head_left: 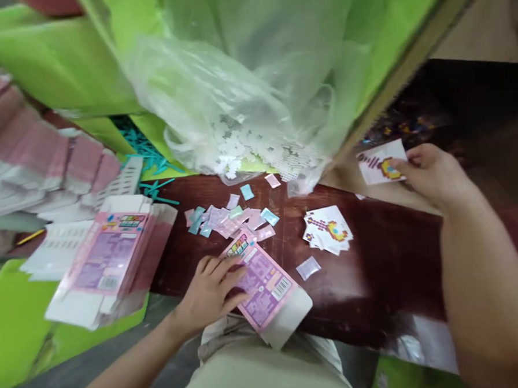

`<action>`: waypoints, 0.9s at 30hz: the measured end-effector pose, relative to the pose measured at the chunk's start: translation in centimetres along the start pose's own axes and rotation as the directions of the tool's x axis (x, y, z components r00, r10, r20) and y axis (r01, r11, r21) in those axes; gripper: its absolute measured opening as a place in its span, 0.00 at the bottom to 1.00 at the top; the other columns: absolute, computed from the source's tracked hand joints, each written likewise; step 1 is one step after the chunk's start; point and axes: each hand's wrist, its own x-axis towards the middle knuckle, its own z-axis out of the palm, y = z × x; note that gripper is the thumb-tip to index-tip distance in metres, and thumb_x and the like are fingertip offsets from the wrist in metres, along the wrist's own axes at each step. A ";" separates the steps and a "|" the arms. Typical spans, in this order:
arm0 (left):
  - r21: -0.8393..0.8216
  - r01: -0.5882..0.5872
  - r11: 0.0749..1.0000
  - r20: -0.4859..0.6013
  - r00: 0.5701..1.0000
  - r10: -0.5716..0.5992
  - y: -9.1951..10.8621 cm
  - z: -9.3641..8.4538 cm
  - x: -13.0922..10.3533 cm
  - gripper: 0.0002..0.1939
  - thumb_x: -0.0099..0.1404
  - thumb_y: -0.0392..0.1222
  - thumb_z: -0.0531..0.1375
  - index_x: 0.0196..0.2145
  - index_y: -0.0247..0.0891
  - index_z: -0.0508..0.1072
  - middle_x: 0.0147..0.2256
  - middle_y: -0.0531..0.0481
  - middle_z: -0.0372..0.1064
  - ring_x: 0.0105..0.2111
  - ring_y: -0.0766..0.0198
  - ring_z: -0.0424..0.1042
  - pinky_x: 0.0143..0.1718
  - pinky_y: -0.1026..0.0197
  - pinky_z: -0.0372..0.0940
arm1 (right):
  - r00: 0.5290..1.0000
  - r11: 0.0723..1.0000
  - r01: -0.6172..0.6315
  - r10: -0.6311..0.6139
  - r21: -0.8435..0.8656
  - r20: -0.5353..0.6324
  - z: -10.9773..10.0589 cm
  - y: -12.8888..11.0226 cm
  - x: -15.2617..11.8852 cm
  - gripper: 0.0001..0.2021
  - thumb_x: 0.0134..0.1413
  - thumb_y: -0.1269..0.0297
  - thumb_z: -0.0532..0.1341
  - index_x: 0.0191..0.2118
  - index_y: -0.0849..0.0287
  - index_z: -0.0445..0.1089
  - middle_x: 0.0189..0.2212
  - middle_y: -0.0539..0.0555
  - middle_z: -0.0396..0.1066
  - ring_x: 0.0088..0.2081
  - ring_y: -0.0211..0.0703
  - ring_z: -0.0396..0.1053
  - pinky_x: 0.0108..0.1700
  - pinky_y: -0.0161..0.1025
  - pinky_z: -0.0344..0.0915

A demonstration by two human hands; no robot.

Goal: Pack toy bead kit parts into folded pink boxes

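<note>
My left hand (214, 289) rests over the left edge of a flattened pink and purple cardboard box (268, 286), fingers and thumb on its printed face. The box lies tilted at the table's near edge, its white flap toward my lap. On the right, my right hand (431, 170) pinches a white card (383, 163) printed with a pixel-style wand picture, raised over an open carton. Similar cards (330, 231) lie in a loose stack on the table. Small pastel sachets (238, 218) are heaped beyond the box, and a lilac sachet (308, 268) sits apart near the cards.
A stack of flat pink boxes (114, 253) stands at left, with more rows behind it. A clear plastic bag (246, 119) holding small white printed pieces hangs from a green carton at the back. Teal sticks (139, 145) spill beside it. The dark red table (388, 268) lies beneath.
</note>
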 end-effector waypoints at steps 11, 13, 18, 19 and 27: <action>-0.054 -0.409 0.911 -0.001 0.912 0.409 1.5 2.2 7.3 0.37 0.73 0.62 0.64 0.70 0.38 0.66 0.55 0.37 0.78 0.69 0.43 0.66 0.76 0.38 0.49 | 0.946 0.961 -0.155 0.211 -0.228 0.246 21.1 -14.7 4.9 0.20 0.60 0.60 0.64 0.54 0.67 0.72 0.57 0.76 0.72 0.60 0.70 0.69 0.63 0.63 0.64; -0.041 -0.332 0.942 -0.059 0.942 0.330 1.4 1.6 6.1 0.36 0.72 0.62 0.64 0.68 0.37 0.68 0.46 0.40 0.77 0.63 0.43 0.71 0.72 0.39 0.57 | 0.947 0.935 -0.161 0.236 -0.315 0.217 22.8 -15.1 6.0 0.23 0.57 0.59 0.67 0.54 0.67 0.72 0.61 0.78 0.68 0.65 0.72 0.63 0.66 0.65 0.58; -0.062 0.034 0.998 -0.220 0.974 -0.047 -0.3 0.3 1.5 0.14 0.79 0.48 0.59 0.56 0.39 0.75 0.38 0.48 0.75 0.35 0.60 0.76 0.43 0.57 0.73 | 0.948 0.921 -0.143 0.233 -0.363 0.216 23.2 -15.6 5.7 0.21 0.59 0.57 0.65 0.55 0.61 0.72 0.61 0.70 0.68 0.61 0.60 0.65 0.63 0.54 0.60; -0.076 0.102 0.992 -0.244 0.963 -0.117 -0.7 0.3 0.7 0.14 0.79 0.49 0.59 0.54 0.38 0.76 0.39 0.47 0.75 0.36 0.59 0.76 0.40 0.57 0.73 | 0.948 0.924 -0.139 0.228 -0.355 0.223 23.0 -15.8 5.4 0.24 0.59 0.58 0.65 0.59 0.60 0.70 0.61 0.69 0.69 0.58 0.58 0.67 0.61 0.51 0.61; -0.257 0.150 0.955 -0.057 0.984 -0.170 -1.0 2.2 -3.6 0.50 0.63 0.75 0.65 0.69 0.35 0.66 0.60 0.34 0.75 0.66 0.36 0.68 0.70 0.30 0.56 | 0.977 0.861 -0.093 0.175 -0.500 0.119 19.6 -15.5 4.6 0.20 0.65 0.60 0.59 0.55 0.62 0.79 0.52 0.72 0.78 0.52 0.64 0.75 0.53 0.54 0.67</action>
